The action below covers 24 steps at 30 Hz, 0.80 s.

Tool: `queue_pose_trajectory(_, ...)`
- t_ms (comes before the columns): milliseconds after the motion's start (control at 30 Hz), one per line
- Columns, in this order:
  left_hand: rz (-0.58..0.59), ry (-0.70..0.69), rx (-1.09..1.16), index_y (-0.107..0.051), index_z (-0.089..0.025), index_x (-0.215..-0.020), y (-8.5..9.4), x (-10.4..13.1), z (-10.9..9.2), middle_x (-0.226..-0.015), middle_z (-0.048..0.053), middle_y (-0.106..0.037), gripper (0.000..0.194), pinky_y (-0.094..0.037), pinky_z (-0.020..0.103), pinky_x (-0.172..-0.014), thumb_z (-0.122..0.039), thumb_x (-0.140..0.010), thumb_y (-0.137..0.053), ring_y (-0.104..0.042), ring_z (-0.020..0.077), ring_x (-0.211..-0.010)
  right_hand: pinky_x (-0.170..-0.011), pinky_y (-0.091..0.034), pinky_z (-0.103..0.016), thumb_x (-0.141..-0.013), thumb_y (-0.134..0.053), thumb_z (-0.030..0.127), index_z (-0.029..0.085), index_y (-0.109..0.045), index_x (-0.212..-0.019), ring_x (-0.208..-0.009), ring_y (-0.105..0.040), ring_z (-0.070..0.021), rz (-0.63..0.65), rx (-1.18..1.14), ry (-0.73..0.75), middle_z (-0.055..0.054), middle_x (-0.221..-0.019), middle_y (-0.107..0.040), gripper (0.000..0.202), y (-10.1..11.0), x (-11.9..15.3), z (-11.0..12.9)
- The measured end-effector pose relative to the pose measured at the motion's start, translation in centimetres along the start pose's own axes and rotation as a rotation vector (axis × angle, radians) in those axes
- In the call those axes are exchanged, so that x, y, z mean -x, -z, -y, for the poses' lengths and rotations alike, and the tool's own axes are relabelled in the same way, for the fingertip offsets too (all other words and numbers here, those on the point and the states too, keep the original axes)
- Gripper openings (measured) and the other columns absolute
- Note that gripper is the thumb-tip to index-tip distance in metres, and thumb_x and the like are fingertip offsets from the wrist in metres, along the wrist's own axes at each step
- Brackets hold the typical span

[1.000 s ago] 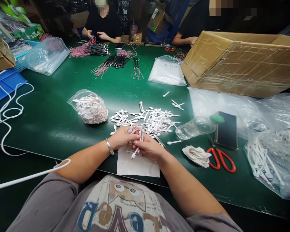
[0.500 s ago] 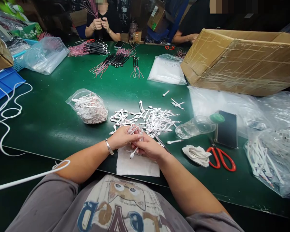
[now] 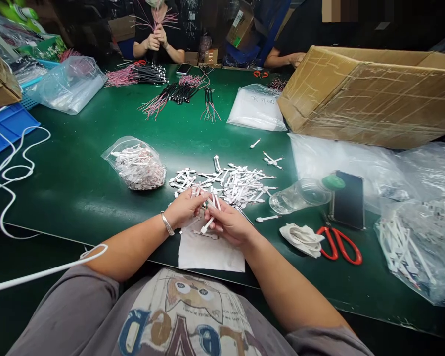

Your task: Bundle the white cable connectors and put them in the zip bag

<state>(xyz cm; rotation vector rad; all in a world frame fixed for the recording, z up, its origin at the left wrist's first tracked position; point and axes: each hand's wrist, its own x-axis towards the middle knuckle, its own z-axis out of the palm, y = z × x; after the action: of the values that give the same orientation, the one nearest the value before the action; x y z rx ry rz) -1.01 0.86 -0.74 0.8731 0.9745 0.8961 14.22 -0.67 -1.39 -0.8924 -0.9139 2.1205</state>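
Observation:
My left hand [image 3: 185, 208], with a silver bracelet at its wrist, is closed on thin white cable pieces near the table's front edge. Close beside it, my right hand [image 3: 228, 221] grips white connector cables [image 3: 208, 223], one of them pointing down toward the front. Under both hands lies a white cloth [image 3: 211, 252] with another small cable piece on it. Just beyond my hands spreads a loose pile of short white cables [image 3: 243, 183]. A clear bag [image 3: 139, 165] packed with similar cables stands to the left of the pile.
Right of my hands are a clear bottle [image 3: 300, 194], red-handled scissors [image 3: 339, 242], a white bundle [image 3: 302, 239], a phone [image 3: 347, 199] and a plastic bag of cables [image 3: 408, 247]. A large cardboard box [image 3: 374, 96] stands behind. Across the green table [image 3: 77, 148], a person holds pink wires.
My hands have moved slightly apart, and the cables between them have shifted. The person across the table has lowered the bundle of pink wires and now holds it upright.

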Motion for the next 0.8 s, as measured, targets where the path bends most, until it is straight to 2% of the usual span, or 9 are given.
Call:
queue_pose_trajectory(100,-0.035,-0.023,0.025,-0.046,-0.016,-0.074,0.13,-0.16,-0.05,-0.05,-0.007,-0.039,0.023,-0.026,0.017,-0.042,-0.034,-0.075,-0.061,-0.033,0.0028,-0.04,-0.033,-0.022,-0.011,-0.079,-0.061,0.036,0.02,-0.049,-0.096,-0.044,-0.048,-0.0042,-0.1,-0.052,0.011,0.002,-0.067,-0.055,0.026,0.02,-0.3,-0.03)
queue_pose_trajectory(233,-0.079,0.0,0.077,-0.043,-0.017,-0.072,-0.02,-0.22,-0.07,-0.05,-0.007,-0.041,0.023,-0.027,0.017,-0.043,-0.031,-0.075,-0.061,-0.034,0.0032,-0.042,-0.031,-0.019,-0.011,-0.078,-0.06,0.039,0.019,-0.043,-0.081,-0.041,-0.045,-0.0034,-0.177,-0.099,0.021,0.003,-0.064,-0.055,0.026,0.03,-0.56,-0.02)
queue_pose_trajectory(333,-0.077,0.03,0.125,-0.042,-0.016,-0.069,-0.34,-0.16,0.0,-0.052,-0.006,-0.043,0.027,-0.027,0.016,-0.043,-0.034,-0.074,-0.062,-0.037,0.0031,-0.043,-0.03,-0.017,-0.011,-0.076,-0.062,0.036,0.02,-0.042,-0.081,-0.039,-0.043,-0.0031,-0.189,-0.09,0.019,0.005,-0.063,-0.054,0.027,-0.16,-0.59,-0.09)
queue_pose_trajectory(500,0.036,0.097,0.112,-0.048,-0.013,-0.065,-0.74,-0.03,0.25,-0.047,-0.002,-0.047,0.031,-0.025,0.017,-0.043,-0.04,-0.076,-0.059,-0.041,0.0045,-0.041,-0.031,-0.019,-0.011,-0.075,-0.063,0.038,0.02,-0.041,-0.078,-0.041,-0.046,-0.0037,-0.135,-0.049,0.044,0.005,-0.063,-0.055,0.029,-0.63,-0.62,-0.51)
queue_pose_trajectory(633,-0.046,0.074,0.135,-0.047,-0.014,-0.066,-0.74,0.02,0.46,-0.049,-0.005,-0.044,0.029,-0.025,0.017,-0.042,-0.039,-0.077,-0.059,-0.04,0.0036,-0.041,-0.03,-0.019,-0.011,-0.077,-0.06,0.042,0.02,-0.042,-0.083,-0.038,-0.046,-0.0037,-0.173,-0.014,0.039,0.005,-0.061,-0.056,0.028,-0.71,-0.61,-0.64)
queue_pose_trajectory(800,-0.116,0.099,0.155,-0.052,-0.014,-0.072,-0.86,0.27,0.33,-0.058,-0.002,-0.051,0.023,-0.032,0.017,-0.046,-0.035,-0.081,-0.053,-0.046,0.0049,-0.046,-0.03,-0.017,-0.011,-0.076,-0.059,0.046,0.02,-0.048,-0.085,-0.033,-0.04,-0.0025,-0.256,0.05,0.042,0.006,-0.054,-0.053,0.03,-0.85,-0.47,-0.5)
